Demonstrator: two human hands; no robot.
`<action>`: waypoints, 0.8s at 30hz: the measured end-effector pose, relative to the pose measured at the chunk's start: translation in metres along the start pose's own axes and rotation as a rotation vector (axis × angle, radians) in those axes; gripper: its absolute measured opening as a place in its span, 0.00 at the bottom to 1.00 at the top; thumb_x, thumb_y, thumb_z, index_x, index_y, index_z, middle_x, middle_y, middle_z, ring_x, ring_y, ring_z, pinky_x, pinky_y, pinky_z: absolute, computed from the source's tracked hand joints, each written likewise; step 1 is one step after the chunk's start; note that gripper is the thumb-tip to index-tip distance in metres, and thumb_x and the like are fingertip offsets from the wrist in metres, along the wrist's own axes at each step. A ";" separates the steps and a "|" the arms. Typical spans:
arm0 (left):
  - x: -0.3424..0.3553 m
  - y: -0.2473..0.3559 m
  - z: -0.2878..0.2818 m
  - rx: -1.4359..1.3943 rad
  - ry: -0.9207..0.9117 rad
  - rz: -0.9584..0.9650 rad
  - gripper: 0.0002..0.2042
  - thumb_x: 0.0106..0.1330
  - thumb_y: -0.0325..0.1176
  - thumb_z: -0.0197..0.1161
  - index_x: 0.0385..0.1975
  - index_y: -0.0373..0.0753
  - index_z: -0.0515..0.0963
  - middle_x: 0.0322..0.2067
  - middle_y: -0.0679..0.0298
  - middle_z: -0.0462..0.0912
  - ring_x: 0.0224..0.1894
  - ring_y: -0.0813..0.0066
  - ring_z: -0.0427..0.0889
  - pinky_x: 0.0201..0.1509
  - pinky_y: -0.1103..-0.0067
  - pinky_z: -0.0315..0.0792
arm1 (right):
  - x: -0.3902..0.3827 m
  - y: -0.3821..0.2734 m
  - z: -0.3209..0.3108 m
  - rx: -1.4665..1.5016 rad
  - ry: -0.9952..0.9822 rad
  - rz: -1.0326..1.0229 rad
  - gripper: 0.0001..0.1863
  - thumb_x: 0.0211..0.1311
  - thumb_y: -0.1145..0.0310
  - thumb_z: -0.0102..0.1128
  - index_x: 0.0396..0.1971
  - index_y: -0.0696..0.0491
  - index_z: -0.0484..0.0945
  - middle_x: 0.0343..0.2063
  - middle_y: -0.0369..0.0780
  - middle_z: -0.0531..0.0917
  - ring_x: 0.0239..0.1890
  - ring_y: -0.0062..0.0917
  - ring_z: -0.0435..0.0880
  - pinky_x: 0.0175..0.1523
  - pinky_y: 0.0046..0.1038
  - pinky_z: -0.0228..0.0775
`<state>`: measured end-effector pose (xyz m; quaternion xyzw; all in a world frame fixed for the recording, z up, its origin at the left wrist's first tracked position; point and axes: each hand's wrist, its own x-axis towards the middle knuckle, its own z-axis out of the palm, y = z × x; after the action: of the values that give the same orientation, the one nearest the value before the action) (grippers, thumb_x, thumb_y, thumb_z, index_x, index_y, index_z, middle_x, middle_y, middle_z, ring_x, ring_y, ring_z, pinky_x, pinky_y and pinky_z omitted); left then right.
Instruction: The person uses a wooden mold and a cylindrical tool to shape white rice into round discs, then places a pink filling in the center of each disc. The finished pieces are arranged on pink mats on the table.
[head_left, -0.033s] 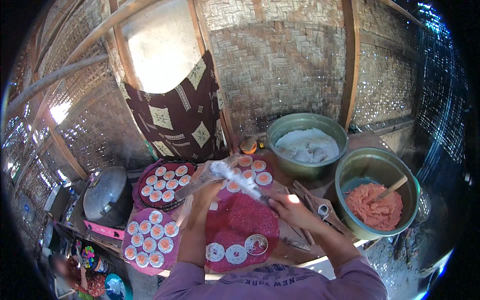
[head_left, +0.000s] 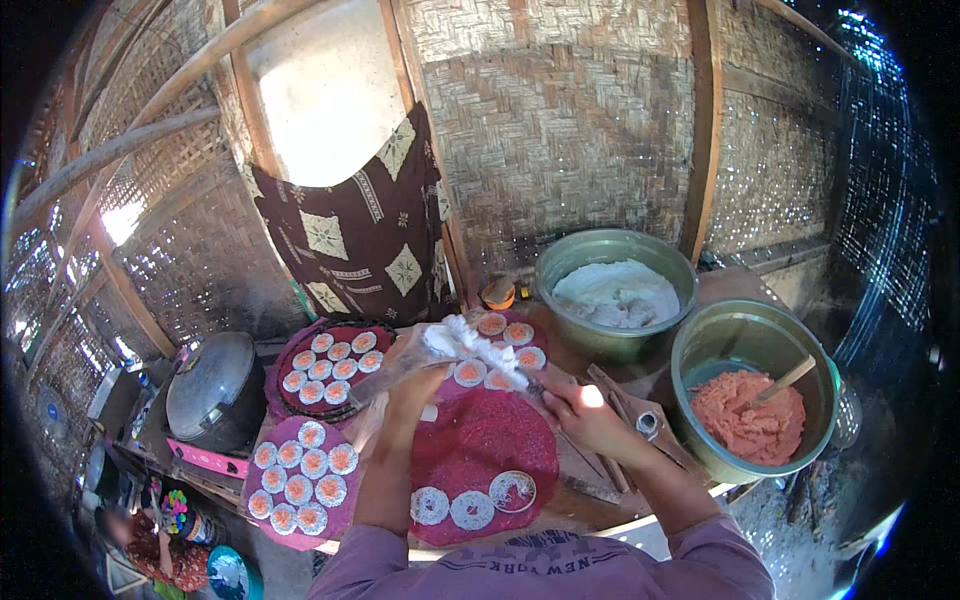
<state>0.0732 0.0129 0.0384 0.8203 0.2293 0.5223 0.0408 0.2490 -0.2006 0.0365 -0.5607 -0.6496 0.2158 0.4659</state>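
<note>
My left hand (head_left: 415, 382) is closed round a long flat wooden piece (head_left: 372, 388), which looks like a press handle. White dough (head_left: 443, 340) is heaped at its far end. In my right hand (head_left: 592, 418) is a slim utensil coated with white dough (head_left: 505, 363), its tip touching or close to the heap; its exact kind is hidden by the dough. Below both hands lies a round dark-pink sheet (head_left: 478, 435). Two lacy white discs (head_left: 472, 508) lie along its near edge, beside a pale ring (head_left: 513, 491) with white strands inside.
Orange-topped white discs cover a pink sheet (head_left: 348, 456) at left, a round tray (head_left: 283, 378) and a farther sheet (head_left: 540, 335). Green basins hold white dough (head_left: 618, 290) and orange mash (head_left: 750, 415) with a wooden stick. A lidded pot (head_left: 212, 385) and a person (head_left: 160, 550) are at left.
My right hand and the coated utensil have shifted slightly toward the right and down. The white dough at the heap looks more spread and ragged. My left hand stays nearly in place.
</note>
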 end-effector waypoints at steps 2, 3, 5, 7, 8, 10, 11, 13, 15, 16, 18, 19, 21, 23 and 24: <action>0.003 0.001 0.002 -0.109 -0.045 -0.062 0.11 0.52 0.38 0.68 0.31 0.40 0.78 0.28 0.62 0.82 0.34 0.68 0.81 0.38 0.74 0.75 | 0.012 0.010 0.000 -0.096 0.166 -0.177 0.23 0.69 0.74 0.46 0.63 0.50 0.67 0.33 0.51 0.81 0.30 0.27 0.78 0.39 0.30 0.72; 0.006 0.003 0.006 -0.230 -0.039 -0.137 0.12 0.51 0.39 0.69 0.31 0.41 0.78 0.28 0.62 0.82 0.34 0.67 0.82 0.38 0.74 0.75 | 0.015 0.015 0.004 -0.078 0.127 -0.110 0.23 0.68 0.75 0.47 0.63 0.50 0.66 0.33 0.50 0.81 0.30 0.27 0.78 0.39 0.31 0.72; 0.011 0.004 0.007 0.195 -0.123 -0.034 0.14 0.48 0.43 0.71 0.31 0.45 0.79 0.29 0.64 0.82 0.35 0.65 0.82 0.39 0.73 0.75 | 0.014 0.022 0.018 -0.130 0.159 -0.123 0.23 0.68 0.75 0.47 0.63 0.51 0.66 0.31 0.48 0.81 0.29 0.26 0.78 0.38 0.30 0.72; 0.015 0.000 0.007 0.244 -0.161 -0.082 0.13 0.49 0.44 0.70 0.31 0.46 0.79 0.28 0.65 0.82 0.35 0.65 0.82 0.39 0.73 0.75 | 0.010 0.026 0.029 -0.156 0.158 -0.123 0.23 0.67 0.74 0.49 0.63 0.51 0.67 0.30 0.46 0.82 0.30 0.30 0.81 0.38 0.31 0.73; 0.016 -0.003 0.007 0.279 -0.202 -0.136 0.13 0.50 0.45 0.70 0.31 0.47 0.80 0.28 0.65 0.82 0.34 0.65 0.82 0.39 0.72 0.75 | 0.008 0.028 0.028 -0.034 0.048 0.016 0.23 0.67 0.74 0.49 0.62 0.51 0.68 0.31 0.47 0.82 0.30 0.32 0.81 0.37 0.31 0.73; 0.015 -0.010 0.005 0.309 -0.186 -0.140 0.13 0.50 0.44 0.70 0.32 0.47 0.80 0.29 0.65 0.83 0.35 0.65 0.82 0.39 0.72 0.75 | 0.006 0.031 0.012 0.241 -0.182 0.214 0.21 0.66 0.74 0.49 0.60 0.52 0.70 0.32 0.47 0.83 0.32 0.36 0.83 0.36 0.29 0.73; 0.015 -0.015 0.003 0.332 -0.197 -0.154 0.13 0.50 0.44 0.70 0.33 0.47 0.80 0.30 0.65 0.83 0.35 0.65 0.82 0.40 0.73 0.75 | 0.016 0.036 -0.006 0.163 -0.083 0.144 0.20 0.66 0.72 0.49 0.58 0.51 0.72 0.33 0.48 0.83 0.33 0.38 0.83 0.35 0.31 0.73; 0.012 -0.020 0.000 0.373 -0.221 -0.187 0.13 0.51 0.43 0.70 0.34 0.47 0.80 0.31 0.65 0.83 0.36 0.65 0.82 0.40 0.73 0.75 | 0.032 0.046 -0.051 -0.275 0.124 0.139 0.18 0.66 0.67 0.50 0.55 0.50 0.74 0.38 0.48 0.83 0.36 0.39 0.83 0.38 0.33 0.74; 0.003 -0.022 -0.010 -0.088 -0.017 -0.097 0.14 0.51 0.41 0.71 0.34 0.42 0.80 0.33 0.63 0.84 0.36 0.66 0.83 0.39 0.72 0.75 | 0.053 0.058 -0.095 -0.897 0.280 0.339 0.20 0.65 0.62 0.52 0.56 0.50 0.73 0.46 0.49 0.79 0.42 0.40 0.82 0.46 0.37 0.73; 0.001 -0.022 -0.017 -0.208 0.008 -0.142 0.14 0.51 0.39 0.72 0.34 0.41 0.79 0.34 0.63 0.83 0.37 0.66 0.82 0.39 0.73 0.75 | 0.061 0.063 -0.106 -1.130 0.343 0.383 0.22 0.65 0.59 0.52 0.57 0.50 0.72 0.51 0.50 0.77 0.46 0.42 0.80 0.51 0.41 0.72; 0.003 -0.022 -0.030 -0.449 0.094 -0.212 0.15 0.50 0.36 0.72 0.35 0.39 0.78 0.34 0.62 0.83 0.37 0.67 0.82 0.38 0.73 0.75 | 0.066 0.072 -0.099 -1.109 0.355 0.146 0.25 0.68 0.56 0.50 0.58 0.54 0.70 0.54 0.51 0.74 0.54 0.44 0.75 0.57 0.40 0.66; 0.001 -0.019 -0.041 -0.697 0.013 -0.483 0.13 0.51 0.33 0.67 0.36 0.38 0.76 0.33 0.64 0.80 0.36 0.70 0.80 0.37 0.75 0.74 | 0.069 0.074 -0.088 -1.116 0.410 -0.042 0.26 0.69 0.54 0.49 0.59 0.56 0.69 0.56 0.51 0.73 0.57 0.44 0.72 0.61 0.40 0.64; 0.007 -0.015 -0.053 -1.371 -0.068 -0.629 0.09 0.53 0.32 0.63 0.32 0.41 0.72 0.29 0.68 0.73 0.30 0.77 0.74 0.36 0.77 0.69 | 0.079 0.072 -0.034 -0.005 -0.098 -0.017 0.27 0.72 0.49 0.40 0.60 0.53 0.69 0.61 0.48 0.70 0.61 0.38 0.71 0.60 0.41 0.64; 0.006 -0.003 -0.047 -1.911 0.031 -0.647 0.08 0.52 0.33 0.59 0.23 0.44 0.65 0.21 0.72 0.63 0.25 0.79 0.67 0.31 0.79 0.64 | 0.059 0.061 0.028 0.875 -0.578 0.349 0.43 0.66 0.32 0.29 0.64 0.53 0.63 0.62 0.44 0.69 0.61 0.35 0.70 0.65 0.39 0.61; 0.002 0.002 -0.042 -1.987 0.038 -0.660 0.08 0.53 0.33 0.59 0.23 0.44 0.65 0.22 0.71 0.64 0.25 0.79 0.67 0.32 0.79 0.64 | 0.048 0.055 0.050 1.297 -0.771 0.388 0.45 0.63 0.30 0.31 0.65 0.53 0.61 0.63 0.44 0.68 0.60 0.35 0.71 0.62 0.41 0.64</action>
<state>0.0377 0.0051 0.0597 0.3061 -0.0899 0.4517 0.8332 0.2388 -0.1284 -0.0138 -0.1653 -0.4000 0.8098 0.3960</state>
